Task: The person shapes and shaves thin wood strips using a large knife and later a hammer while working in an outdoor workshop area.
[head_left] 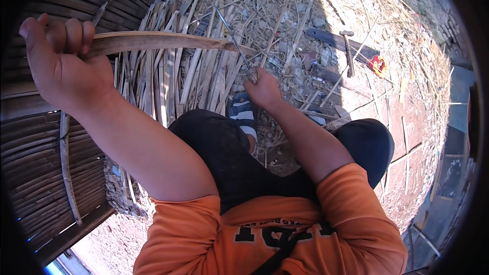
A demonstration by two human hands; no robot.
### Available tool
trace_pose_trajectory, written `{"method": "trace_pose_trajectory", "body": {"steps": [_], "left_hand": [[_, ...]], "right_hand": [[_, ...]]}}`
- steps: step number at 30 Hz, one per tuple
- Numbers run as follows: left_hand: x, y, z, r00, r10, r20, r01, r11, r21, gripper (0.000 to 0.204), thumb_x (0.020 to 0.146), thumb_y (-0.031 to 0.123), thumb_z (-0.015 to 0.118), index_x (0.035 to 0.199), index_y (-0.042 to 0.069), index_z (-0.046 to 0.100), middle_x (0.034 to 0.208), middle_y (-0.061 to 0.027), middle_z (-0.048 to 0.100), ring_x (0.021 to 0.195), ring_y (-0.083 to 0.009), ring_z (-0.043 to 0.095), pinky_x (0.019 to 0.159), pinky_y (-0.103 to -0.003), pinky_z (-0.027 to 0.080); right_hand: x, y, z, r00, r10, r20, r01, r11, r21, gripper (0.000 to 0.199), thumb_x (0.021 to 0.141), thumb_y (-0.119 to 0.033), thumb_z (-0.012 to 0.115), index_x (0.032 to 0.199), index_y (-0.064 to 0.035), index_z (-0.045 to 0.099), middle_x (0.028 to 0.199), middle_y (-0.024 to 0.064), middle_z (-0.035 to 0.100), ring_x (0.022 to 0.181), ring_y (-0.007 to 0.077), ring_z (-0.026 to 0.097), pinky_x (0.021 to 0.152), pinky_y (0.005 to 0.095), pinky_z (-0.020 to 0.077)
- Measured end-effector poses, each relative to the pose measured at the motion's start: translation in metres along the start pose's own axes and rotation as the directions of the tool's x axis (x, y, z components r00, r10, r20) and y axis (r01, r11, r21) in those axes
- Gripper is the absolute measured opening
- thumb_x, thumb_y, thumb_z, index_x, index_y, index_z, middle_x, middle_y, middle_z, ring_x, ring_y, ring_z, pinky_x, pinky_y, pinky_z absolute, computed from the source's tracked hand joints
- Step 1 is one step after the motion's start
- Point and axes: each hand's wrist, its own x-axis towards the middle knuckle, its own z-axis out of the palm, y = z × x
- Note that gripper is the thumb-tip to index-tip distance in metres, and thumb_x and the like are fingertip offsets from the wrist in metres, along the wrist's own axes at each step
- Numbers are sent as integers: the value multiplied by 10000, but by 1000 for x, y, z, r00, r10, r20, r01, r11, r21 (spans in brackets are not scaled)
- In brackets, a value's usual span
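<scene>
Bamboo strip (163,42) gripped by raised left hand (63,66); right hand (262,89) clasps knife (232,40).

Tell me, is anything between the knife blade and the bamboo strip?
Nothing visible. The right hand holds the knife with its blade lying against the bamboo strip, which the left hand grips at the other end.

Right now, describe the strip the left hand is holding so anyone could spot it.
Start at the pile of split bamboo slats on the ground ahead of the knees. Above it, a long bamboo strip runs from the left hand to the right hand. Unlike the slats, it is raised, curved and held.
</scene>
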Motion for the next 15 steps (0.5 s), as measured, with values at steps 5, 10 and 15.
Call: {"method": "trace_pose_trajectory", "body": {"steps": [5, 10, 15], "left_hand": [[1, 1, -3, 995, -17, -93, 23, 997, 68, 212, 1005, 246, 624, 1017, 45, 559, 620, 41, 234, 558, -98, 219, 570, -303, 255], [7, -2, -14, 985, -59, -164, 67, 997, 41, 205, 985, 225, 657, 984, 50, 550, 627, 47, 225, 565, -96, 217, 572, -301, 255], [2, 30, -16, 996, -9, -88, 13, 999, 37, 206, 1004, 241, 625, 988, 65, 518, 616, 51, 226, 549, -82, 221, 567, -286, 248]], "right_hand": [[-14, 3, 13, 995, -95, 22, 92, 990, 103, 503, 794, -200, 693, 1200, 72, 577, 999, 323, 691, 993, 458, 682, 897, 506, 535], [14, 64, 16, 987, 160, -35, -162, 981, -106, 488, 790, -238, 700, 1173, 51, 608, 1028, 312, 696, 1015, 456, 677, 904, 503, 534], [6, 44, -2, 998, 47, -34, -48, 998, -48, 423, 792, -254, 689, 1099, 30, 625, 994, 313, 691, 975, 471, 674, 877, 513, 535]]}}
